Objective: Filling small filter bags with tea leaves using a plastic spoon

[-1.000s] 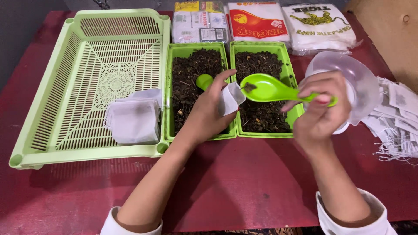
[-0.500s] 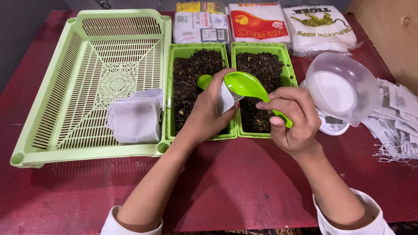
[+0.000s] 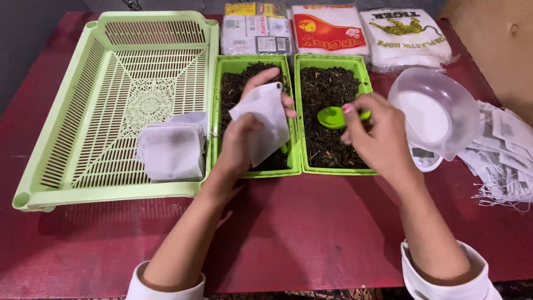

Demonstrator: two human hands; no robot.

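Observation:
My left hand (image 3: 240, 145) holds a white paper sachet (image 3: 263, 122) flat over the left green tray (image 3: 252, 171) of dark loose tea. My right hand (image 3: 376, 133) hovers over the right green tray (image 3: 333, 168) of tea, fingers apart, just beside a green scoop (image 3: 333, 116) that lies on the leaves. Whether the fingers still touch the scoop's handle I cannot tell. A stack of filled white sachets (image 3: 172, 149) lies in the big green slotted basket (image 3: 105, 186) at the left.
A clear bowl (image 3: 436, 111) sits tilted on a small white scale (image 3: 426, 158) to the right. Empty sachets with strings (image 3: 508, 150) are heaped at the far right. Packets (image 3: 330, 28) line the back of the red table (image 3: 311, 228).
My right hand tipped the scoop at the sachet, then moved right and set it down on the tea in the right tray. My left hand turned the sachet flat.

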